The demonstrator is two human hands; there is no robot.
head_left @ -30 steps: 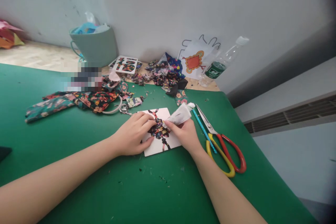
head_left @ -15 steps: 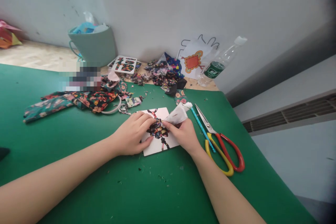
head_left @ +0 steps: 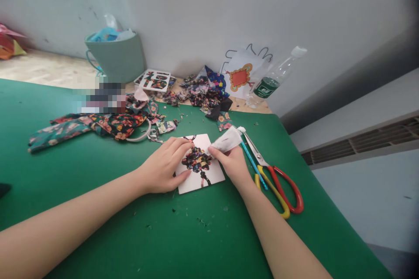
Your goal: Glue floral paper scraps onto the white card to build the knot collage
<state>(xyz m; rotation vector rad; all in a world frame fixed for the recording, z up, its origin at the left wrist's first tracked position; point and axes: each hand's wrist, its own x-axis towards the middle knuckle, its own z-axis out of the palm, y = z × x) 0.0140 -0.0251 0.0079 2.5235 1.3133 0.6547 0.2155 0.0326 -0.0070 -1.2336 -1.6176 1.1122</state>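
A square white card [head_left: 214, 174] lies on the green table top, with a patchwork figure [head_left: 197, 159] of dark flowered fabric scraps across its middle. My left hand [head_left: 166, 165] rests over the card's left side, thumb and fingers spread apart and touching it. Above the card's right side, my right hand [head_left: 231, 161] pinches a flattened white tube-like thing [head_left: 226, 139]; its lower end points at the scraps, partly covered by my thumb. Just right of that hand lie a blue stick [head_left: 252, 159] and scissors [head_left: 270, 170] with red and yellow handles.
Flowered cloth [head_left: 114, 124] and a pale ring [head_left: 145, 134] lie at the left. Along the wall stand a green bin [head_left: 116, 59], a scrap heap [head_left: 206, 89], a patterned white card [head_left: 157, 80], a drawing [head_left: 240, 76] and a water bottle [head_left: 271, 80]. Small bits litter the table.
My right hand has drawn slightly right with the white tube-like thing, uncovering more of the fabric figure. My left fingers have shifted a little away from the scraps.
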